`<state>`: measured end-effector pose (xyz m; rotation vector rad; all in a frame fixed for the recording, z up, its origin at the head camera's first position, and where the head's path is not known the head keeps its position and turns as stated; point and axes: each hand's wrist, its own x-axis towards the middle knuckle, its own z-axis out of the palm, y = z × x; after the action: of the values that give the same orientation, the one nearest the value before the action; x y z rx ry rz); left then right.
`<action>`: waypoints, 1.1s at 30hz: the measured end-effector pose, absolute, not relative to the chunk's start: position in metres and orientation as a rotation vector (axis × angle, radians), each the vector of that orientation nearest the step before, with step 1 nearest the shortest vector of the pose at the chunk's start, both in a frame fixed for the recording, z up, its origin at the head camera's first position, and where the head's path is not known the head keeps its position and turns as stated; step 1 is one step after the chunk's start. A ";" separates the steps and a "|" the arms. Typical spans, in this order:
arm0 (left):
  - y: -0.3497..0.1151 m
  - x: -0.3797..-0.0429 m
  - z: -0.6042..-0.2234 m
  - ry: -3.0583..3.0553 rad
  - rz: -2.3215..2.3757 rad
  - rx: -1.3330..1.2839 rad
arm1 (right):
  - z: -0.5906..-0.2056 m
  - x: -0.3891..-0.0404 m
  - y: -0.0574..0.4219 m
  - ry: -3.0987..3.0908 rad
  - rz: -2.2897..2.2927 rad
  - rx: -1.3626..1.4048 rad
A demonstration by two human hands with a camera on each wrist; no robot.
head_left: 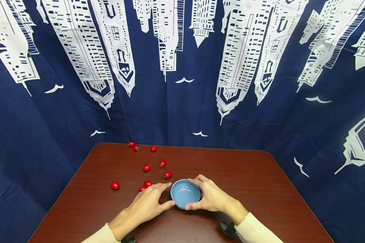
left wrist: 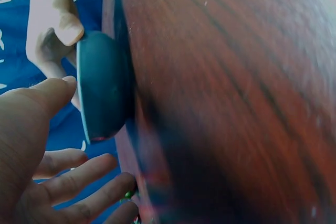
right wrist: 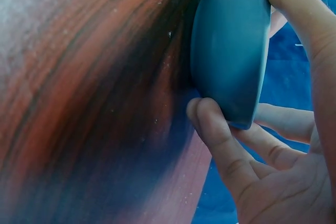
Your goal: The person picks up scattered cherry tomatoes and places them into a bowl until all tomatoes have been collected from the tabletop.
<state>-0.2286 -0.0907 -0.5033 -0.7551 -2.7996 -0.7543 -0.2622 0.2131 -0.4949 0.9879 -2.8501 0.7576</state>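
A small blue bowl (head_left: pixel 185 193) stands upright on the brown table between the two hands. My right hand (head_left: pixel 211 195) holds it from the right, thumb at the near rim and index finger at the far rim. In the right wrist view, other fingers (right wrist: pixel 210 124) lie under and beside the bowl wall (right wrist: pixel 231 51). My left hand (head_left: pixel 149 204) is at the bowl's left with fingers extended and spread. Its thumb tip (left wrist: pixel 68 82) comes right up to the rim in the left wrist view, while the other fingers reach past the bowl (left wrist: pixel 102 87).
Several red cherry tomatoes lie left of and beyond the bowl, such as one (head_left: pixel 167 175) near it and one (head_left: pixel 115 185) farther left. Two tomatoes (head_left: pixel 147 183) are partly behind my left hand. A blue curtain (head_left: pixel 182 111) hangs behind the table (head_left: pixel 246 175).
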 end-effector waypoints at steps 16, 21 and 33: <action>-0.139 -0.240 -0.486 -2.661 -0.782 -0.537 | -0.493 -0.252 0.209 -2.888 0.716 0.803; -0.167 -0.248 -0.484 -2.662 -0.744 -0.484 | -0.491 -0.249 0.211 -2.893 0.709 0.782; -0.229 -0.262 -0.497 -2.856 -0.687 -0.363 | -0.494 -0.248 0.223 -2.886 0.764 0.802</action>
<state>-0.2619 -0.2289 -0.4970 -0.3632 -2.8559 -0.6871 -0.2483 0.2231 -0.4944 0.8019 -2.8857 0.7636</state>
